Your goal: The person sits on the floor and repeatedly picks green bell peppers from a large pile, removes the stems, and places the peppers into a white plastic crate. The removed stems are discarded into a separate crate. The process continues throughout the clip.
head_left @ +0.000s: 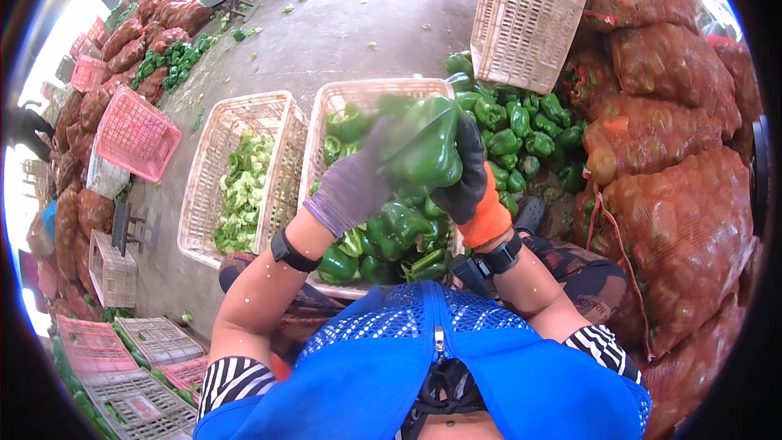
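A large green bell pepper [436, 151] is held up over a pale plastic crate [371, 91]. My right hand [472, 183], in a black and orange glove, is closed around its right side. My left hand [358, 175], in a purple-grey knit glove, is at the pepper's left side; its fingers are smeared by motion, so I cannot tell their grip. A dark line crosses the pepper's left part, too blurred to make out. Below, green bell peppers [399, 228] lie in the crate, some apparently cut.
Left of it, another pale crate [281, 102] contains light green pepper scraps [244, 179]. Whole peppers [521, 130] are piled at right beneath a tilted crate [529, 16]. Stuffed red mesh sacks [676, 228] line the right side. A pink crate [138, 134] and more sacks stand left.
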Available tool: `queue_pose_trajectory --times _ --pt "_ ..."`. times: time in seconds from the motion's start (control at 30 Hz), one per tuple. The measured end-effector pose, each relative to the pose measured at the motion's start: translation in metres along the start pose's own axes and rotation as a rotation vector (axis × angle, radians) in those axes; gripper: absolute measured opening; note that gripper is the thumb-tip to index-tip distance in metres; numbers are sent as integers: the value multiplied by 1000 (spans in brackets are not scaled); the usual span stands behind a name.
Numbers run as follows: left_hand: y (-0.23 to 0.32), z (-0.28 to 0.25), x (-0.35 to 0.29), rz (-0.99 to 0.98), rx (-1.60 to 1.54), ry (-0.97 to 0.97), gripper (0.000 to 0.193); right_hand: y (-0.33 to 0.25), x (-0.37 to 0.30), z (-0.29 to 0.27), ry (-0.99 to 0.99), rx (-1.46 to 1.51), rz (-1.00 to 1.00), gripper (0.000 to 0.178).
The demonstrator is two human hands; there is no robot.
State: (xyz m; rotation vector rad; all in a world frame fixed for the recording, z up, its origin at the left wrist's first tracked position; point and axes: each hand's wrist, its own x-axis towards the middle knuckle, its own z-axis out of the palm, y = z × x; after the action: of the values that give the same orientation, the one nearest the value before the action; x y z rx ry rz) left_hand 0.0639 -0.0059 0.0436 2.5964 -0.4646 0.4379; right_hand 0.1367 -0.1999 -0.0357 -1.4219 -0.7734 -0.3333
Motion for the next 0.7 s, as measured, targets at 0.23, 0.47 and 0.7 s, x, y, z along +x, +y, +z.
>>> queue_pose_trajectory --times 0.23,0.47,0.7 --pt "-5 2 -33 -35 -96 62 84 -27 -2 17 -138 -141 -107 83" --pt "8 7 -76 -242 -43 150 76 -42 6 33 -114 1031 378 50" --pt "8 3 -57 -328 21 111 69 -15 -16 52 -64 441 383 56"
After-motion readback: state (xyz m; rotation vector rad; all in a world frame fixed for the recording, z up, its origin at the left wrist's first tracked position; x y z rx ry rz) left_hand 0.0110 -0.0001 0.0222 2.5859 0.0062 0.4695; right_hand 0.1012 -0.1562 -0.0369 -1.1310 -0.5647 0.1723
